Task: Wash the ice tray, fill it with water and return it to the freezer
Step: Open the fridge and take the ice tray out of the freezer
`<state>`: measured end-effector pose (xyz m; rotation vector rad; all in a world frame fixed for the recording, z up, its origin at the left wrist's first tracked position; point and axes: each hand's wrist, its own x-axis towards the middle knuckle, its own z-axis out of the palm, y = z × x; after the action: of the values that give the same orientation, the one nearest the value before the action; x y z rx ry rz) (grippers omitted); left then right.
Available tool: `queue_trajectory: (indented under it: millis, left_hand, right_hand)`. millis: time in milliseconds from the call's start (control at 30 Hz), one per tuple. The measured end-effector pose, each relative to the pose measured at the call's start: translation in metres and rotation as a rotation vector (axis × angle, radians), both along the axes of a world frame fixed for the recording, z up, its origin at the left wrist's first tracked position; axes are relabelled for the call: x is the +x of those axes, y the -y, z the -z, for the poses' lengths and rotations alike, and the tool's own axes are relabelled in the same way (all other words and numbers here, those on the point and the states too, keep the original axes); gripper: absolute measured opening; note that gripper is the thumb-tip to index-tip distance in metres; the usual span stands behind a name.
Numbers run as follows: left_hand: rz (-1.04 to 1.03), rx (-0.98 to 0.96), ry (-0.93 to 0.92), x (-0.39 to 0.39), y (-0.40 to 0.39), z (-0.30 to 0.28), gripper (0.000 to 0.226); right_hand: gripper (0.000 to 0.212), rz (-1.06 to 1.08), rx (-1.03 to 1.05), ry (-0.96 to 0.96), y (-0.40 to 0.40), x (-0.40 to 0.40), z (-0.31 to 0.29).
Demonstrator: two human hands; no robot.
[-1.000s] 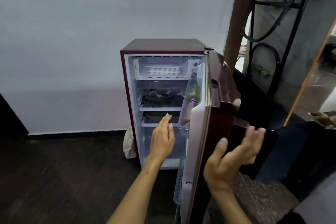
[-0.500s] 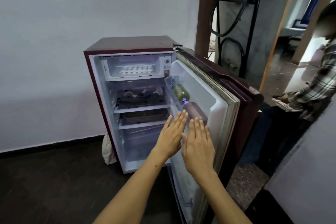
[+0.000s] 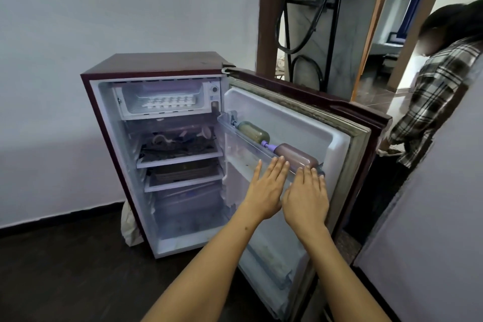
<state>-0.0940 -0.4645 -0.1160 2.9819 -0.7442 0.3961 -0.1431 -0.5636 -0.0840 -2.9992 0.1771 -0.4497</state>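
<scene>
Head view. A small maroon refrigerator (image 3: pixel 156 65) is shown standing on a dark floor (image 3: pixel 65 269) against a white wall (image 3: pixel 130 21), with its door (image 3: pixel 300 138) swung wide open to the right. The white ice tray (image 3: pixel 168 102) is seen lying flat inside the freezer compartment (image 3: pixel 162 98) at the top of the cabinet, well apart from both hands. Two bottles are laid on their sides in the upper door rack (image 3: pixel 251 149): a greenish bottle (image 3: pixel 253 132) nearer the hinge and a brown bottle (image 3: pixel 295 158) with a purple cap nearer the door's outer edge. The left hand (image 3: pixel 265 191) and the right hand (image 3: pixel 305 198) are held side by side, palms down, in front of the inner door. The grip of each hand is open, the fingers straight and spread, and nothing is held; the fingertips lie at the rack's front edge, though contact cannot be confirmed. A person in a plaid shirt (image 3: pixel 433 102) is seen at the right edge.
</scene>
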Motion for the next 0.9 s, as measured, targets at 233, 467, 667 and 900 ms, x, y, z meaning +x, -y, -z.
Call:
queue_trajectory:
  millis: [233, 467, 667, 900]
  left_hand:
    - [-0.039, 0.09, -0.086, 0.017, 0.039, -0.014, 0.069]
    - [-0.037, 0.078, -0.172, 0.024, 0.055, -0.026, 0.069]
    - [-0.058, -0.06, -0.22, 0.022, 0.049, -0.03, 0.069]
    - [-0.204, -0.346, -0.236, 0.017, -0.002, -0.023, 0.067]
  right_hand:
    - [0.058, 0.064, 0.069, -0.029, 0.036, 0.028, -0.005]
    - [0.056, 0.077, 0.134, -0.022, 0.069, 0.051, -0.004]
    - [0.053, 0.093, 0.175, 0.009, 0.084, 0.066, -0.001]
    - [0.064, 0.152, 0.381, 0.107, 0.058, 0.078, 0.006]
